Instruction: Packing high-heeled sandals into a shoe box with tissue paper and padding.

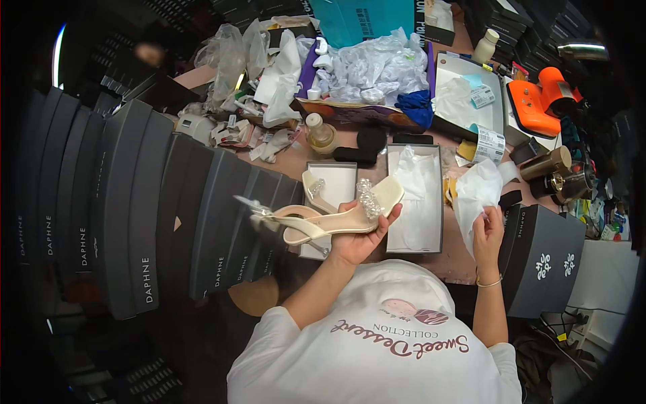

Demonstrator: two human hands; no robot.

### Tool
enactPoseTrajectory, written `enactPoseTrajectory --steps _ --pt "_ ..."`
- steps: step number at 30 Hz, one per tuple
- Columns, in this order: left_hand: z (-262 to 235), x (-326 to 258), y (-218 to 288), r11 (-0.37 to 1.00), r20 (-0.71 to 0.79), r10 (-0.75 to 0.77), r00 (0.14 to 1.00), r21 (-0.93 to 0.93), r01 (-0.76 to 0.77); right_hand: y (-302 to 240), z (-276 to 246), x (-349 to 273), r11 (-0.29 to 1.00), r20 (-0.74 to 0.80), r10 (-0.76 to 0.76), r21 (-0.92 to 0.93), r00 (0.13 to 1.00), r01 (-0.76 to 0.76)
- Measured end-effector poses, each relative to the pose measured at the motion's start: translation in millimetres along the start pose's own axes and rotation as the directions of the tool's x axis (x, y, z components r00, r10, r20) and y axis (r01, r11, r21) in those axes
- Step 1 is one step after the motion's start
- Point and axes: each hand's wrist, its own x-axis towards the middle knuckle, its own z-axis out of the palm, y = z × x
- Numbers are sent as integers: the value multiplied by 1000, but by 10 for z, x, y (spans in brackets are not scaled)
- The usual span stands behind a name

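Note:
In my left hand [360,244] is a cream high-heeled sandal [330,223] with a clear beaded strap across the toe. The fingers wrap its sole from below. Behind it, a second matching sandal [313,192] lies in a white-lined shoebox part [341,174]. My right hand [488,232] pinches the lower edge of a sheet of white tissue paper [476,192]. Between both hands stands the other shoebox part [414,246], grey-edged, with crumpled white paper [412,176] inside.
Rows of dark shoeboxes [128,209] stand at left; more dark boxes [545,259] are at right. Across the table's back sit a purple box [363,111] of crumpled plastic, a glass bottle [321,137], an orange device [535,108] and a label roll [490,143].

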Motion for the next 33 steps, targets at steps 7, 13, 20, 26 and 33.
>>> enactPoseTrajectory --steps 7,13,20,26,33 --pt "140 5 -64 999 65 -35 997 -22 36 295 1355 209 984 273 -169 -1 947 176" --pt "27 4 34 987 16 158 987 -15 -157 982 1592 -250 845 657 -319 -130 683 519" --pt "-176 95 84 962 -57 273 960 7 -273 57 893 -77 921 714 0 -272 700 278" --pt "-213 192 81 929 -190 366 911 132 -346 80 919 -92 865 578 -236 -242 781 440" --pt "-258 259 -25 851 -254 511 821 285 -442 535 1386 -347 840 759 -227 -164 610 517"
